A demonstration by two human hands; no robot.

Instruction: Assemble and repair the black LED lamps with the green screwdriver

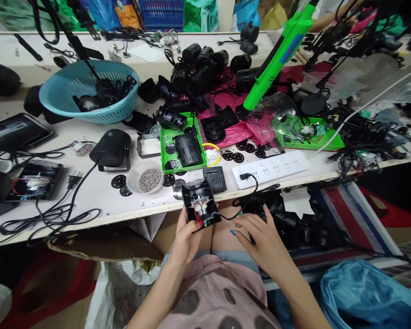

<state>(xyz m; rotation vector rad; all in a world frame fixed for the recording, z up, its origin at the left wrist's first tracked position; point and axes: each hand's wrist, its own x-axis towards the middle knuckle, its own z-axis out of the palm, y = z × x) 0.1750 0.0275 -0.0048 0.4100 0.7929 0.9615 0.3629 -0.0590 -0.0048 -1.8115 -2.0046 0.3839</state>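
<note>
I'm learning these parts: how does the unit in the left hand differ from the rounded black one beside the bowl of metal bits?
The held unit is open, showing its insides; the rounded unit does not show its insides. The held unit is in the left hand; the rounded unit rests on the table. Both are black and corded.

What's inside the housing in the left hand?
Inside the housing, held by the left hand, are red wires and a pale part. Whatever lies beneath them is covered; the housing's underside is hidden too.
</note>
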